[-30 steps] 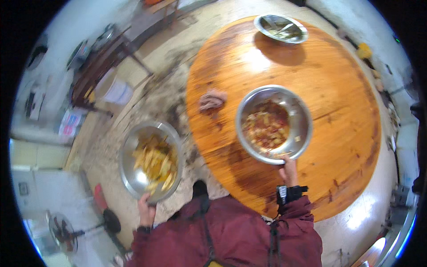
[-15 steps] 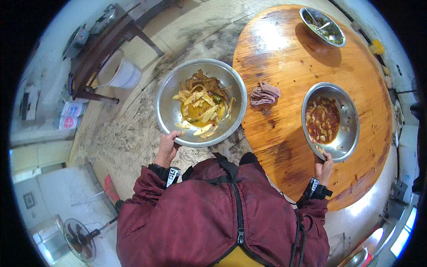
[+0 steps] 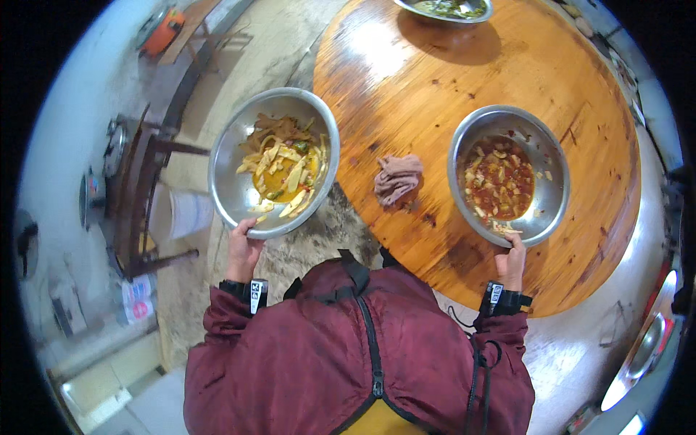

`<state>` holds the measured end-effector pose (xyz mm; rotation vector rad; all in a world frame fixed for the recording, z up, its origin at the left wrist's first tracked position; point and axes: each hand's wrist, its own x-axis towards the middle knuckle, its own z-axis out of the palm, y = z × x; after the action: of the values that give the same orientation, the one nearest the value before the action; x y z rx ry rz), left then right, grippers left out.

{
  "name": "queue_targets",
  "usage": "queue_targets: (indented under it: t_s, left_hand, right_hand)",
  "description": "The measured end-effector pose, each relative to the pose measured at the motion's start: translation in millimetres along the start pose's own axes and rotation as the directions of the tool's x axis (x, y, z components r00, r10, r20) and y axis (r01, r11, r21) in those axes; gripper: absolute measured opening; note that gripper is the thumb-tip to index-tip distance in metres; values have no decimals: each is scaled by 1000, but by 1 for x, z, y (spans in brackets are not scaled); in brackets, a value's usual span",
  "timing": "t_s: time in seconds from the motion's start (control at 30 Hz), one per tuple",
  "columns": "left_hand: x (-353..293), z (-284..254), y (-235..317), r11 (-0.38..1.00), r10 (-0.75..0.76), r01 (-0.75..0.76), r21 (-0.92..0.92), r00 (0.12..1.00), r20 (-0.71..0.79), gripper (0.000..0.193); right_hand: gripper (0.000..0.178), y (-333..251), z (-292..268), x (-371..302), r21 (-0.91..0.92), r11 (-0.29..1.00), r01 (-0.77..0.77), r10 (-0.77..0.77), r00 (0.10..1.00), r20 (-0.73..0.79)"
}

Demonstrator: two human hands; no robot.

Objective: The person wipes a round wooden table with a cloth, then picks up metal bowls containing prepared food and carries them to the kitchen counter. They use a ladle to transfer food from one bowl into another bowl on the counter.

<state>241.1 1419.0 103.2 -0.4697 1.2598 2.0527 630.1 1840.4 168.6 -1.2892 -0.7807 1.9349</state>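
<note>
My left hand point(image 3: 245, 250) grips the near rim of a wide steel bowl point(image 3: 235, 210), thumb over the edge. It hangs over the floor just left of the table, tilted a little. Inside are pale strips of food point(image 3: 279, 163), brown pieces and yellow liquid. At the right, my right hand point(image 3: 512, 254) grips the near rim of a second steel bowl point(image 3: 554, 181), which holds a red sauce with chunks point(image 3: 500, 177). That bowl is over the round wooden table; whether it touches the top I cannot tell. Between the bowls lies a crumpled pinkish cloth point(image 3: 397, 179).
The round wooden table point(image 3: 435, 80) fills the right side. At its far edge stands another steel bowl point(image 3: 478, 12) with green food. On the left are a dark wooden stand point(image 3: 134, 196), a white bucket point(image 3: 190, 212) and an orange pot point(image 3: 163, 32).
My view has turned, so the table and cloth sit further left and the far bowl is partly cut off. Both hands keep their hold on the bowls; the left bowl looks more tilted.
</note>
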Motion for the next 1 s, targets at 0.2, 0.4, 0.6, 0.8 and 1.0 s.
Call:
queue_targets:
  t_s: [0.2, 0.4, 0.6, 0.8, 1.0]
  left_hand:
    - [-13, 31, 14, 999, -2, 2, -32, 1000, -4, 27]
    - [-42, 85, 61, 995, -15, 17, 98, 1000, -24, 33]
    - [-10, 153, 141, 973, -59, 41, 226, 995, 75, 32]
    - [41, 209, 204, 934, -133, 73, 350, 979, 152, 24]
    - [69, 232, 236, 875, -227, 158, 457, 969, 100, 22]
  right_hand:
    - [31, -2, 18, -18, 79, 997, -11, 6, 998, 60]
    - [31, -17, 20, -36, 144, 984, -100, 111, 991, -71]
    - [35, -46, 88, -67, 175, 979, -103, 141, 965, -220]
    - [40, -104, 214, -126, 134, 845, -518, 495, 852, 171]
    - [36, -151, 367, -39, 41, 962, -270, 229, 880, 416]
